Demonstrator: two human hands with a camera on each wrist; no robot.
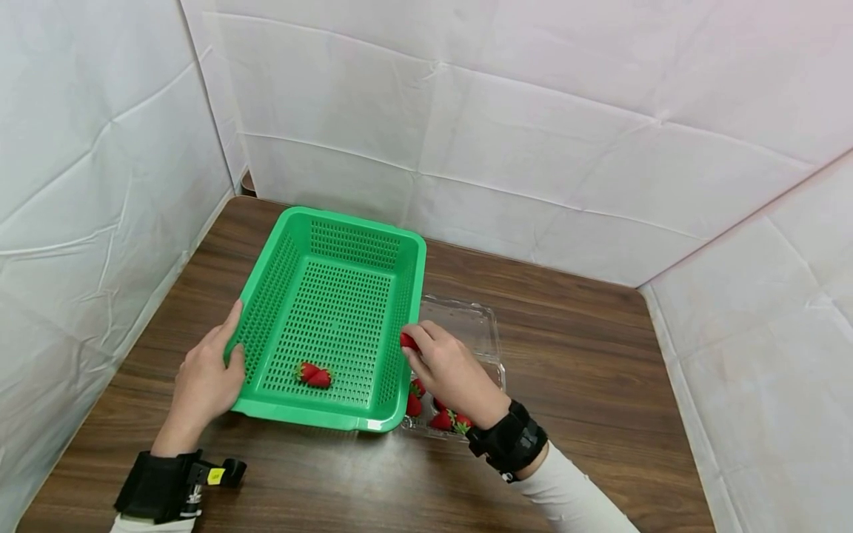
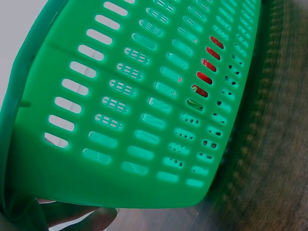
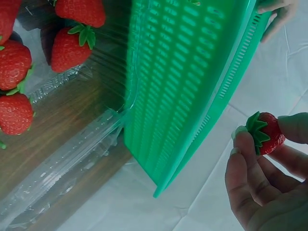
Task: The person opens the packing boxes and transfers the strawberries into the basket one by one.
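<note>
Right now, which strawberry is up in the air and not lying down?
The strawberry pinched in the right hand, beside the green basket's rim. The others lie in the basket or the clear plastic box.

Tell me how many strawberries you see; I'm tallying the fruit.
8 strawberries: two in the green basket, one pinched by the right hand, five in the clear clamshell. Others may be hidden under the hand.
</note>
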